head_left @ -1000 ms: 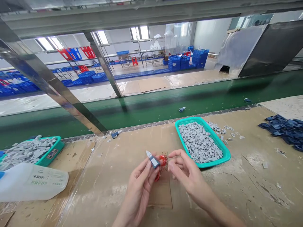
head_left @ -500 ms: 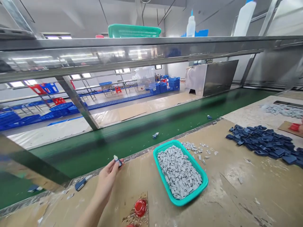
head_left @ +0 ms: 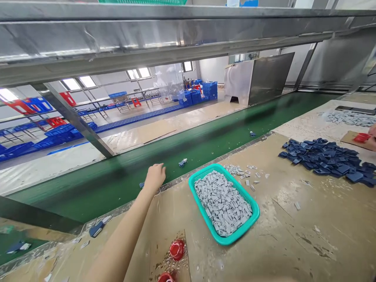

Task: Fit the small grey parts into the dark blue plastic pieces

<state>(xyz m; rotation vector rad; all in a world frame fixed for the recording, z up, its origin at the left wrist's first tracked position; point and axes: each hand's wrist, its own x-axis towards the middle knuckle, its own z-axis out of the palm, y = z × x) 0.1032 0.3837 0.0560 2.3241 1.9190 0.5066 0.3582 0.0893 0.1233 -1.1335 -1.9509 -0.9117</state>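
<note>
My left hand (head_left: 155,177) is stretched out over the green conveyor belt (head_left: 123,168), back of the hand upward. Its fingers bend down and away from view, so whether they hold anything is hidden. Beside the wrist a small navy piece (head_left: 141,185) lies on the belt, partly covered by the hand. Just right of the fingers, apart from them, is a navy piece with a pale end (head_left: 182,162). A teal basket (head_left: 255,213) full of small grey plastic parts (head_left: 221,201) stands on the bench. At the bottom edge a blurred skin-toned sliver may be my right hand (head_left: 273,279).
Red cups (head_left: 177,249) sit on a board in front. Loose grey parts (head_left: 235,170) lie behind the basket, and a navy pile (head_left: 329,158) lies to the right. Another person's hand (head_left: 373,135) shows at the right edge. A metal shelf (head_left: 176,35) spans overhead; a post (head_left: 79,125) stands left.
My left hand has moved forward and right, from the bench edge to above the belt. The navy piece with a pale tip, pinched earlier, no longer shows in its fingers. The view has tilted down.
</note>
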